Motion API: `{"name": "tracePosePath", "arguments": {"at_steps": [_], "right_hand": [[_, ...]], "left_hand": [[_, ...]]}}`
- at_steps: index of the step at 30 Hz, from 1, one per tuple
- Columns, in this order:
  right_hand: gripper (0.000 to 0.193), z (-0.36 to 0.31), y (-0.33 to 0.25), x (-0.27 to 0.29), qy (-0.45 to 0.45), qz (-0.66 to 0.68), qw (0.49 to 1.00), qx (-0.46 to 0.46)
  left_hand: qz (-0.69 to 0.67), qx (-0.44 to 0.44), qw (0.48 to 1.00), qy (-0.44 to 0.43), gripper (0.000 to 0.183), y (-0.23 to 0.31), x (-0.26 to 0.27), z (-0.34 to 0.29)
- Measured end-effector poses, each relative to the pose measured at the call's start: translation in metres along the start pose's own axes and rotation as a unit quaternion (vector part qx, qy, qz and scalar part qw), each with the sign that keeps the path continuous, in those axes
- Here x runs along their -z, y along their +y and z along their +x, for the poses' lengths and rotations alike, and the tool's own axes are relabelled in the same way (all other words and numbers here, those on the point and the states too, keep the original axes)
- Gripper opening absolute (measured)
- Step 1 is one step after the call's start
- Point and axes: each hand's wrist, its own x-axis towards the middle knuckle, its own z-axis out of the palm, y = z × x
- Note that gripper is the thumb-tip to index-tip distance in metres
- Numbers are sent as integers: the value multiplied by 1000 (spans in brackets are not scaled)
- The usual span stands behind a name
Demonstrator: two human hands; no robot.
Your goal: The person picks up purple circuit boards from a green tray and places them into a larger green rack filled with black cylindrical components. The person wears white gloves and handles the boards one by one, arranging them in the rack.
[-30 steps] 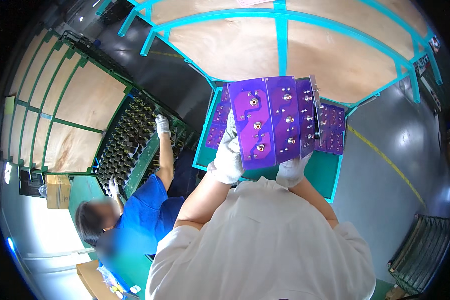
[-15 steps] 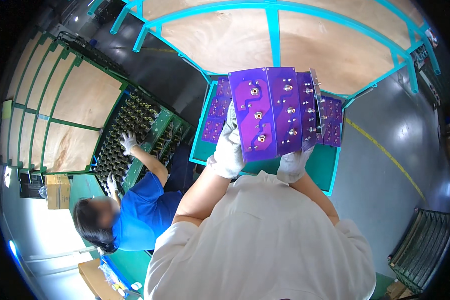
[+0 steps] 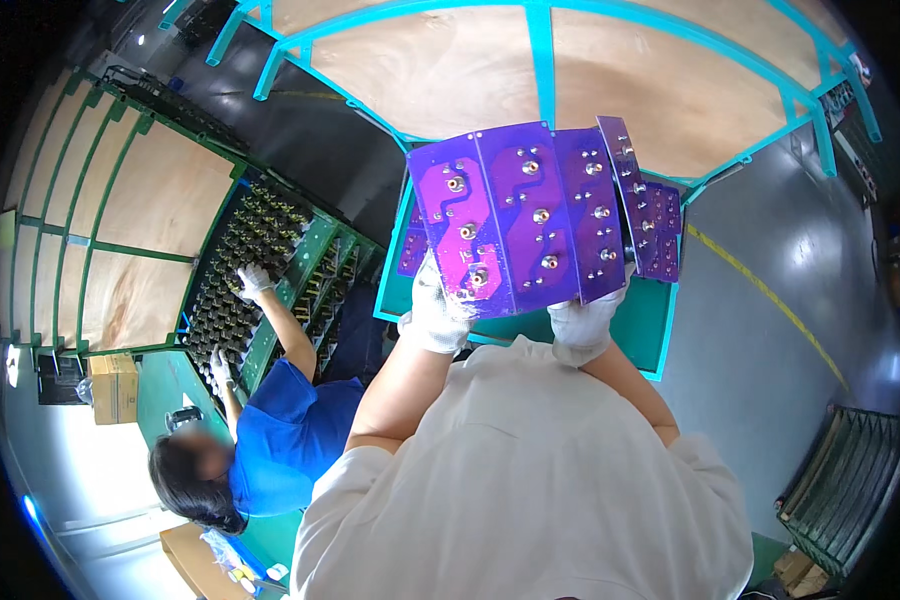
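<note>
In front of my chest I hold up a purple circuit board panel [image 3: 515, 222] with several sections side by side and round metal fittings on its face. At its right end a section stands at a sharper angle. My left hand [image 3: 438, 315], in a white glove, is closed on the lower left edge, with its fingers partly behind the panel. My right hand [image 3: 582, 328], also gloved, is closed under the lower right part; its fingertips are mostly hidden. Behind the panel, more purple boards [image 3: 662, 228] lie in a green tray [image 3: 658, 372].
A turquoise frame with wooden panels [image 3: 660, 85] rises beyond the tray. At left, a co-worker in a blue shirt [image 3: 288, 430] reaches with gloved hands over a rack of metal parts [image 3: 235, 310]. A dark slatted crate [image 3: 838, 495] stands at lower right.
The panel has shifted left and turned, so its right sections show more broadly. Both my hands keep hold of it. The co-worker's hands have moved slightly over the rack.
</note>
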Motion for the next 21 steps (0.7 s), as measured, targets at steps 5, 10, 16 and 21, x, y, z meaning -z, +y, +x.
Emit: {"name": "tracePosePath", "arguments": {"at_steps": [5,10,16,21], "right_hand": [[44,2,-17,-4,-27,397,886,-238],[48,1,-29,-8,-21,586,716,-379],[49,-7,-27,-11,-10,576,721,-386],[55,-15,-28,-14,-8,565,723,-397]], "left_hand": [[-22,12,996,-85,38,4,6,-3],[-20,-1,993,-119,39,6,26,-8],[191,-47,980,43,48,10,25,-19],[371,-72,925,32,47,13,44,-27]]}}
